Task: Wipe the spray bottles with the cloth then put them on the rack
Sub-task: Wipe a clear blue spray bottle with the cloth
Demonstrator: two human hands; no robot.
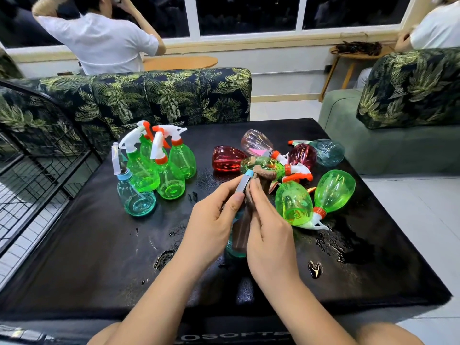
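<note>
That see-through teal plastic spray bottle (236, 250) looks empty and thin-walled, so I'd guess it weighs next to nothing and dents if squeezed hard. It's probably slick too, since there's water all over the place. The safest places to take hold are the neck and the trigger head, which are stiffer than the belly. It's held up off the table between both hands, tilted, with the head pointing away from the person. All that shows is a pale grey head with a light blue tip and a bit of rounded teal body below the hands.

The left hand (214, 220) has its fingers curled round the spray head, thumb along it. The right hand (270, 235) is wrapped round the soft brown cloth (242, 232) and presses it onto the bottle's neck, so this looks like mid-wipe.

To the left, a cluster of upright green bottles (171, 168) plus one upright teal bottle (135, 197) stands together. On the right is a heap of bottles lying down: red (226, 158), pink (254, 141), dark plum (302, 154), pale teal (327, 151) and a few green ones (333, 189). The black table mat (99, 245) has puddles on it. The black wire rack (37, 158) sits off the left edge, well apart from the hands.
</note>
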